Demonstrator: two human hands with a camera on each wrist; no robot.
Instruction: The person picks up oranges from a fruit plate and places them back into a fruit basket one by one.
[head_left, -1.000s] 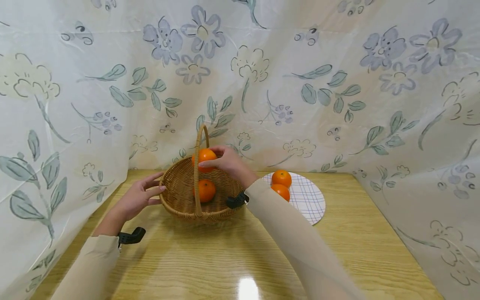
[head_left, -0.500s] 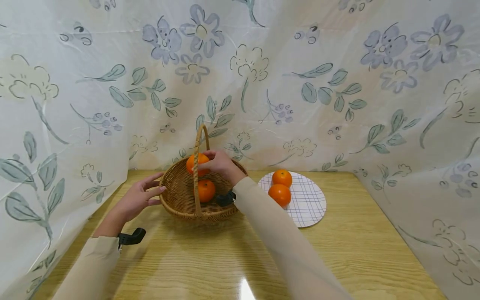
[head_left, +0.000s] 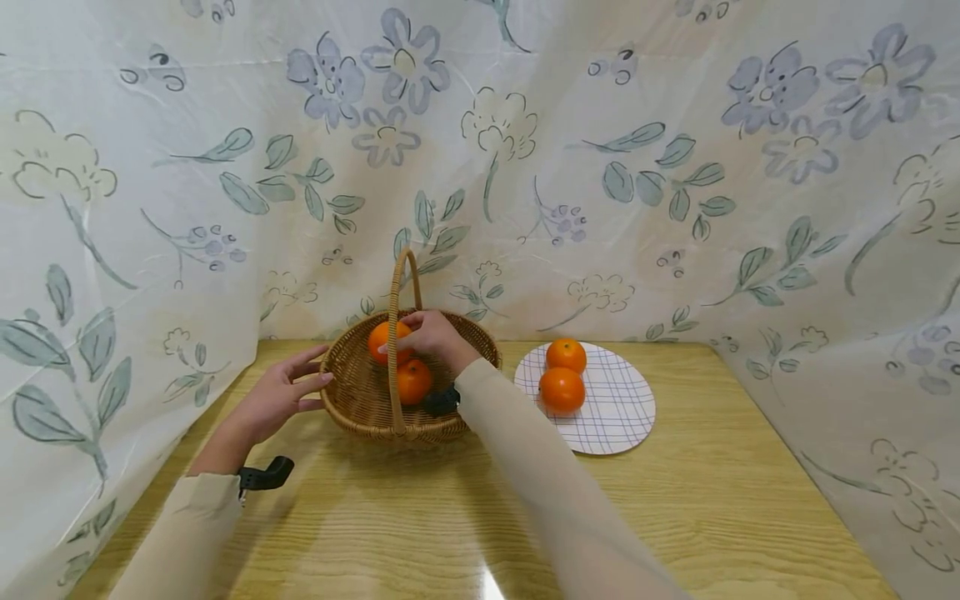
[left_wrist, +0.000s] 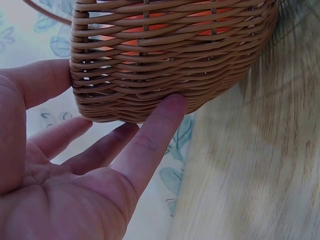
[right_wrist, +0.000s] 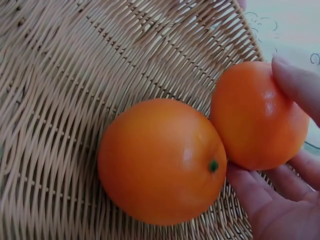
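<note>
In the head view a brown wicker basket [head_left: 354, 392] with a tall arched handle stands at the left back of the table. My left hand [head_left: 273, 400] rests its nearly straight fingers against the basket's left side; the left wrist view has its fingertips [left_wrist: 173, 106] on the outer weave. Inside the basket, my right hand [head_left: 438, 337] holds an orange [right_wrist: 257, 117] between thumb and fingers, low at the back behind the handle. Beside it a second orange [right_wrist: 162, 162], with a green stem spot, lies on the woven bottom. The two oranges meet in the right wrist view.
Right of the basket lies a round white plate [head_left: 618, 408] with blue crossed lines. On its left part are two more oranges, one [head_left: 566, 356] behind the other [head_left: 562, 392]. A floral cloth [head_left: 525, 167] hangs behind and along both sides of the wooden table [head_left: 375, 525].
My right hand has moved left and down into the basket with its orange, bringing it beside the other one. More of the plate shows. The left hand has stayed against the basket.
</note>
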